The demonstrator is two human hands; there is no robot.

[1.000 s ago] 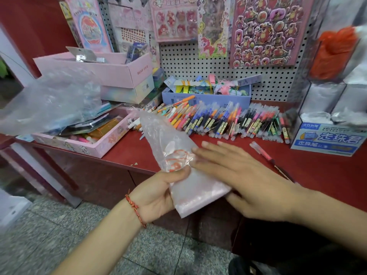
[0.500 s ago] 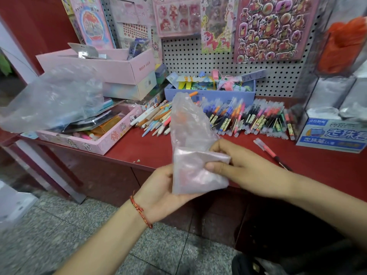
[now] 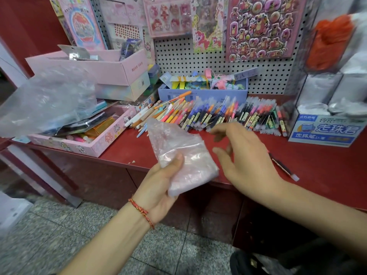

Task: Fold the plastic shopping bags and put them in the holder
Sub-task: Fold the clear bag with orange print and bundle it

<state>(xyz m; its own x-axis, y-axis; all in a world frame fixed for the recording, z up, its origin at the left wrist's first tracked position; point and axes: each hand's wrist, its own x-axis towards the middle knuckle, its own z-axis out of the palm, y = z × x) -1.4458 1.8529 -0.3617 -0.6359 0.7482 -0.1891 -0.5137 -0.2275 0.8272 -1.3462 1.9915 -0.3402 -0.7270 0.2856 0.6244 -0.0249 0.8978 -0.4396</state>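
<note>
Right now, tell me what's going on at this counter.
A person is folding a clear plastic bag above the edge of the red counter. The left hand grips the partly folded bag, thumb on top. The right hand is open beside it, not touching. The bag is not yet in the clear holder at the right. Another loose bag lies over the pink tray at the left.

A red counter (image 3: 327,165) stands before a far white pegboard (image 3: 178,60); red wall (image 3: 29,26) far left, grey speckled floor (image 3: 49,235) near.
</note>
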